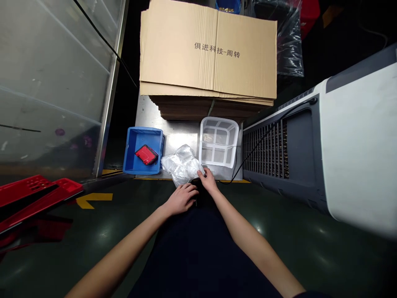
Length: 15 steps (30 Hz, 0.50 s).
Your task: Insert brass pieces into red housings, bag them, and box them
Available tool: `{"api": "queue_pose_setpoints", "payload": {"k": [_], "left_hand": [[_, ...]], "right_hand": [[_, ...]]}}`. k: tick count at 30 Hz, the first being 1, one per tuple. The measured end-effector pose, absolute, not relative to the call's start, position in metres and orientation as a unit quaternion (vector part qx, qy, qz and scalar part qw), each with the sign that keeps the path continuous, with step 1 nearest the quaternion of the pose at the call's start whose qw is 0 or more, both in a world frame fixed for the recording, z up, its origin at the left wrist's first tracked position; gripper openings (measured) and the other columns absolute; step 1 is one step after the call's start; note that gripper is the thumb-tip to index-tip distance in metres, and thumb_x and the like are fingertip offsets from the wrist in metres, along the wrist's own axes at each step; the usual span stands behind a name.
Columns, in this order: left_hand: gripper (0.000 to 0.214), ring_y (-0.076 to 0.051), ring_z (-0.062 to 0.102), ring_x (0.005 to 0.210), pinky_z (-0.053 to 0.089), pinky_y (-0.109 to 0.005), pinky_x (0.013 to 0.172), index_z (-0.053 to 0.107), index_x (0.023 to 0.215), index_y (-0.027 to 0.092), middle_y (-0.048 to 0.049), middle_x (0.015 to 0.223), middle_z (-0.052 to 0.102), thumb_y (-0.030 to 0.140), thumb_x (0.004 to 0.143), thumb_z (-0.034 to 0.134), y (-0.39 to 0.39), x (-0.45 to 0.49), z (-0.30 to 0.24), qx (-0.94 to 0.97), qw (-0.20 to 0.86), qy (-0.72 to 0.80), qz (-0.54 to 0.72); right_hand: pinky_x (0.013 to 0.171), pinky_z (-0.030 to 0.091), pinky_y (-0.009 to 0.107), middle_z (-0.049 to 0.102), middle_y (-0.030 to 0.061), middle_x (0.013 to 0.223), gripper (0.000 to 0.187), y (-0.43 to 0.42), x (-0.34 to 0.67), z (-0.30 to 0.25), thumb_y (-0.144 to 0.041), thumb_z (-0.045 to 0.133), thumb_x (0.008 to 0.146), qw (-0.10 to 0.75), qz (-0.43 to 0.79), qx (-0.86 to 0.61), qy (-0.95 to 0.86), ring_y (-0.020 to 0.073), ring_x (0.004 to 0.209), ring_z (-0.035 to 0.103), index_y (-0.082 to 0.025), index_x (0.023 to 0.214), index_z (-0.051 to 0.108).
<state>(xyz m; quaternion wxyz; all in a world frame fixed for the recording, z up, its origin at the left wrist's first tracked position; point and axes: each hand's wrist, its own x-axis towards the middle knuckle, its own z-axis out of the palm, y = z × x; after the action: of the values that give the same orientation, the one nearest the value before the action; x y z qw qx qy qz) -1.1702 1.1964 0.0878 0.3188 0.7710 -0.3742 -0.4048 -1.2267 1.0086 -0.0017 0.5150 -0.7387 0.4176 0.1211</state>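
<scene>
A crumpled bundle of clear plastic bags (pixel 181 163) lies at the front edge of the metal table, between a blue bin and a white basket. My right hand (pixel 207 180) pinches the bundle's right corner between thumb and fingers. Just below the plastic, my left hand (pixel 182 198) is closed with its fingers curled. Its fingertips point toward my right hand, and whatever they hold is hidden. Inside the blue bin (pixel 132 159) rests a red and black piece (pixel 147 154). The white plastic basket (pixel 203 142) has a grid-like bottom.
Flat cardboard boxes (pixel 180 49) are stacked at the back of the metal table (pixel 178 132). A grey and white machine (pixel 356 136) with a vent and a black cable stands at right. Red plastic parts (pixel 40 194) jut in from the left, below a translucent panel (pixel 52 82).
</scene>
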Motion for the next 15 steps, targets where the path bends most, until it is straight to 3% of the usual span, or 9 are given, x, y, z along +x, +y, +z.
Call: {"api": "queue_pose_setpoints", "payload": {"k": [2, 4, 10, 15], "left_hand": [[0.021, -0.025, 0.062, 0.109, 0.049, -0.042, 0.1, 0.068, 0.111, 0.024, -0.0065, 0.115, 0.068, 0.035, 0.096, 0.059, 1.205, -1.179, 0.08, 0.829, 0.321, -0.251, -0.384], [0.028, -0.024, 0.064, 0.099, 0.053, -0.045, 0.092, 0.064, 0.115, 0.017, -0.0092, 0.112, 0.066, 0.039, 0.102, 0.05, 1.212, -1.179, 0.065, 0.878, 0.312, -0.104, -0.349], [0.038, -0.022, 0.068, 0.098, 0.059, -0.044, 0.087, 0.061, 0.126, 0.016, -0.0095, 0.118, 0.068, 0.041, 0.097, 0.064, 1.218, -1.149, 0.014, 0.86, 0.357, 0.148, -0.333], [0.037, -0.025, 0.067, 0.106, 0.057, -0.048, 0.093, 0.062, 0.125, 0.016, -0.0104, 0.123, 0.067, 0.038, 0.095, 0.068, 1.214, -1.133, -0.009, 0.817, 0.397, 0.224, -0.353]], "right_hand": [[0.109, 0.046, 0.055, 0.061, 0.0118, 0.138, 0.047, 1.01, -1.216, -0.006, -0.045, 0.068, 0.094, 0.502, 0.141, -0.745, 0.417, 0.0292, 0.126, 0.058, -0.018, 0.132, 0.06], [0.109, 0.045, 0.056, 0.059, 0.0119, 0.14, 0.045, 1.009, -1.21, -0.011, -0.042, 0.069, 0.094, 0.492, 0.164, -0.747, 0.417, 0.03, 0.128, 0.057, -0.018, 0.132, 0.06], [0.097, 0.055, 0.048, 0.068, 0.0083, 0.121, 0.03, 0.995, -1.214, -0.015, -0.036, 0.067, 0.096, 0.499, 0.224, -0.737, 0.396, 0.0238, 0.109, 0.066, -0.016, 0.119, 0.066], [0.102, 0.051, 0.051, 0.064, 0.01, 0.131, 0.039, 1.002, -1.212, -0.009, -0.04, 0.067, 0.096, 0.533, 0.217, -0.722, 0.385, 0.0264, 0.117, 0.063, -0.018, 0.127, 0.062]]}}
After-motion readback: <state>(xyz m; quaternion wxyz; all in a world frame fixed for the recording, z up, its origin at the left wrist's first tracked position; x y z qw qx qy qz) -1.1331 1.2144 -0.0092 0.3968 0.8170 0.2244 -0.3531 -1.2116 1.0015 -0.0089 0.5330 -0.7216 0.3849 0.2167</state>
